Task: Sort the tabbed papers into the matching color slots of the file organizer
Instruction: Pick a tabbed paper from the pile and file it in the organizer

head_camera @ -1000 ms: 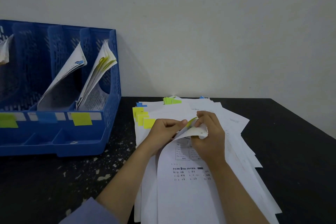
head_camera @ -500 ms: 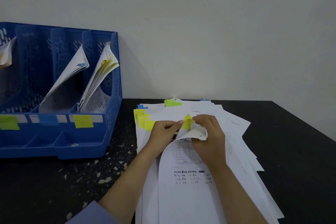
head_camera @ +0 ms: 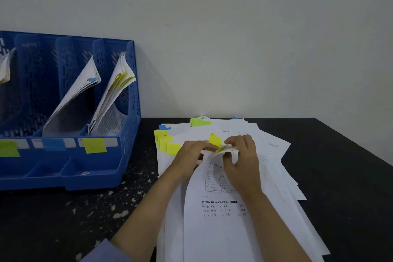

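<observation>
A loose pile of white tabbed papers [head_camera: 272, 155] lies on the black table, with yellow, green and blue tabs along its far and left edges. My left hand [head_camera: 189, 159] and my right hand [head_camera: 242, 161] meet at the far end of the top printed sheet [head_camera: 217, 229]. My right hand pinches that sheet's curled corner. My left hand's fingertips pinch at a yellow tab [head_camera: 215, 140] that stands up from the corner. The blue file organizer [head_camera: 127, 155] stands at the left, its slots labelled green [head_camera: 8, 149], blue [head_camera: 54, 144] and yellow [head_camera: 94, 145], each holding leaning papers.
The white wall runs directly behind the table. The black tabletop [head_camera: 63, 219] in front of the organizer is scuffed with pale flecks. The table's right edge [head_camera: 361, 147] slants away beside the pile.
The yellow tab has come up from under the curled corner and now stands clear above it. Both hands stayed at the sheet's far end.
</observation>
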A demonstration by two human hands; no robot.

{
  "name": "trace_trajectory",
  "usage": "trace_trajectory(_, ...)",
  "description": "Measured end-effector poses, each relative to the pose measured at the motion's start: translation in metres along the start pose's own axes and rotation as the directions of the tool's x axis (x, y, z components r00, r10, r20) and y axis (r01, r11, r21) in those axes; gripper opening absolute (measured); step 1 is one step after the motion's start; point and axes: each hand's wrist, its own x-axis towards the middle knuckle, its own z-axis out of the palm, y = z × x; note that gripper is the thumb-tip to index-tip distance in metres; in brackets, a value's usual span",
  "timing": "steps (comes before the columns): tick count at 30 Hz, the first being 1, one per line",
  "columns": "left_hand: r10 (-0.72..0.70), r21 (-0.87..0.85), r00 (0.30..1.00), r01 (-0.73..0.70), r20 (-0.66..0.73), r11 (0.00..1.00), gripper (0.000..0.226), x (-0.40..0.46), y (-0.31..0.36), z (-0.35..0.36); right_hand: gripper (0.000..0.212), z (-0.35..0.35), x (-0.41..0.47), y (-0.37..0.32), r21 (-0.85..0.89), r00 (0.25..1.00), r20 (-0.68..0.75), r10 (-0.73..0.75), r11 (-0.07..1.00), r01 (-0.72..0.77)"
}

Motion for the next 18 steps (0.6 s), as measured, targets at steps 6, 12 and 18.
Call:
trace_trajectory(6, 0.172, 0.285, 0.985, -0.167, 0.009, 0.944, 0.009, 0.002, 0.002, -0.004, 0.044, -0.001, 0.006, -0.001, -0.034, 0.986, 0.066, 0.153, 0.988, -0.151)
trace_trajectory(12, 0.235, 0.067, 0.903, -0.226, -0.36, 0.972, 0.019, 0.002, 0.031, -0.017, 0.062, -0.033, 0.036, -0.002, -0.063, 0.896, -0.115, 0.429, 0.897, -0.438)
trace_trajectory(18, 0.367, -0.12, 0.802, -0.471, -0.471, 0.874, 0.011, -0.014, 0.077, -0.04, 0.039, -0.077, 0.058, -0.012, 0.439, 0.82, 0.312, 0.479, 0.693, -0.572)
